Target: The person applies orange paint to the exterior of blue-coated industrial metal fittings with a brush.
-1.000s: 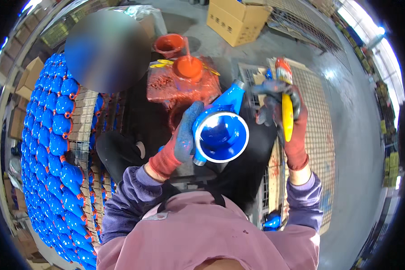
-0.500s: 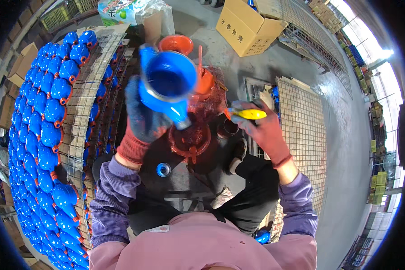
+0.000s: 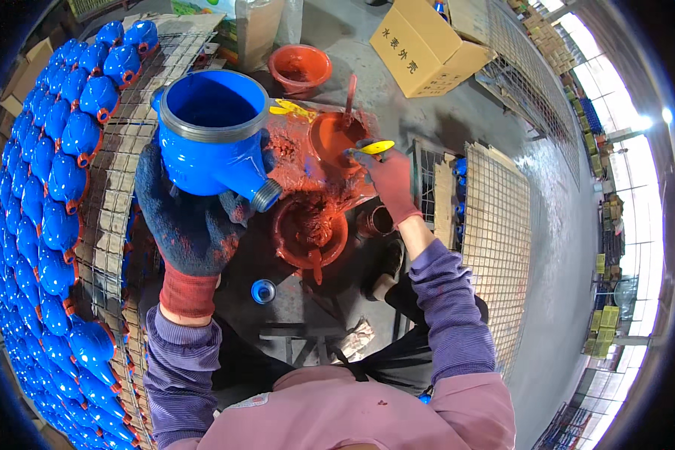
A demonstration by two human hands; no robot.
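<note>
Far left, I note rows of glossy blue painted castings (image 3: 49, 195) laid on a wire-mesh rack (image 3: 112, 225), running from far to near along the left edge.

Left hand (image 3: 191, 217), in a blue-stained knit glove with a red cuff, is raised with the palm wrapped under a round blue cast housing with an open top and a threaded side spout (image 3: 214, 135). Grip is closed around its lower body; the open mouth tilts toward me and the spout points right and down.

At centre, a paint-caked red work stand (image 3: 307, 172) carries a shallow red dish (image 3: 310, 231); a second orange-red bowl (image 3: 300, 67) sits on the floor farther off. A small blue cap (image 3: 263, 291) lies near, below the stand.

Right hand (image 3: 390, 180), in a red glove, reaches forward to the stand's far side, fingers pinched narrow on a yellow-handled brush (image 3: 373, 148).

Far right of centre, a tan cardboard box with dark printing on its side (image 3: 427, 45) stands on the concrete. Right of it lie flat wire-mesh panels (image 3: 495, 225).
</note>
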